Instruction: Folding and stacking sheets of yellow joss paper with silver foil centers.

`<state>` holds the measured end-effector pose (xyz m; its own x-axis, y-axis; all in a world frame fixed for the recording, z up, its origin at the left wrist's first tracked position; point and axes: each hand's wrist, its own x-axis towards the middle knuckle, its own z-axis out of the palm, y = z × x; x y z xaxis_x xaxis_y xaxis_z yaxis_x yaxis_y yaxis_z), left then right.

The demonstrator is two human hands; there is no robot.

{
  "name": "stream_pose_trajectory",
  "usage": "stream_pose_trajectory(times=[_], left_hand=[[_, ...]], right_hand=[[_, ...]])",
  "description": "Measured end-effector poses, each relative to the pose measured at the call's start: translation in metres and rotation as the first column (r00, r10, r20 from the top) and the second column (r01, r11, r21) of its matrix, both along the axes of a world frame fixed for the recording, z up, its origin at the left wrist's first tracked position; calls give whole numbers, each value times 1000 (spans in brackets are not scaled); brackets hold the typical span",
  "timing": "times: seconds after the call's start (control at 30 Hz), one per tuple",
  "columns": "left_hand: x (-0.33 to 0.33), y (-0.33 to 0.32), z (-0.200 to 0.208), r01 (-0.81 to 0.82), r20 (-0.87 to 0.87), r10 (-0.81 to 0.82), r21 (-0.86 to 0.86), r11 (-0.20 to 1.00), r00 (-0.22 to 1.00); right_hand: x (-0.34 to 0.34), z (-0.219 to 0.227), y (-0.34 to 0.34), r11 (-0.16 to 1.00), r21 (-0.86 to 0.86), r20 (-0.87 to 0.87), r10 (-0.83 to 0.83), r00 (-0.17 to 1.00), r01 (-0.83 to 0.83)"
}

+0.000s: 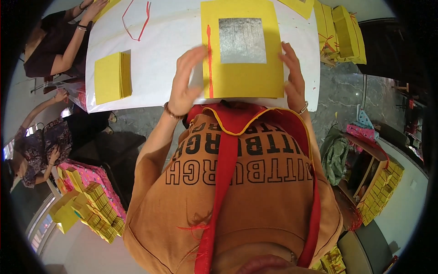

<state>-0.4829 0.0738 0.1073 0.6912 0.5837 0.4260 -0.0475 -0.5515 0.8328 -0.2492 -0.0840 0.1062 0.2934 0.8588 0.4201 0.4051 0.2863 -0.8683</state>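
Note:
A yellow paper stack (273,77) with a silver foil square (242,41) on its top lies in front of me at the table's near edge. Along its left side runs a red string (209,64). My left hand (186,77) is at the stack's left edge, its fingers stretched out and a little blurred. On the other side, beside the right edge, my right hand (293,75) has its fingers apart. Neither hand grips anything. Whether the fingertips touch the paper, I cannot tell.
A smaller yellow paper stack (108,77) sits at the left of the white table (155,59). A loose red string (139,34) lies farther back. Yellow paper bags (349,34) stand at the right. Two people (54,55) are at the left, near bundled yellow packets (98,201).

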Motion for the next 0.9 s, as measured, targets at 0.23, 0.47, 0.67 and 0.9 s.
stream_pose_trajectory(times=[0.23,0.47,0.67,0.9], left_hand=[[-11,-9,23,227,-321,-83,444,867,944],[-14,-3,33,220,-278,-113,391,894,954],[-15,-4,48,196,-333,-49,426,883,942],[-14,9,50,190,-406,-183,-22,982,895]], right_hand=[[-1,8,0,980,-165,131,137,982,-114],[-1,18,-3,962,-184,227,241,944,-201],[4,16,0,956,-219,357,264,896,-194],[4,14,-1,958,-209,147,230,962,-197]])
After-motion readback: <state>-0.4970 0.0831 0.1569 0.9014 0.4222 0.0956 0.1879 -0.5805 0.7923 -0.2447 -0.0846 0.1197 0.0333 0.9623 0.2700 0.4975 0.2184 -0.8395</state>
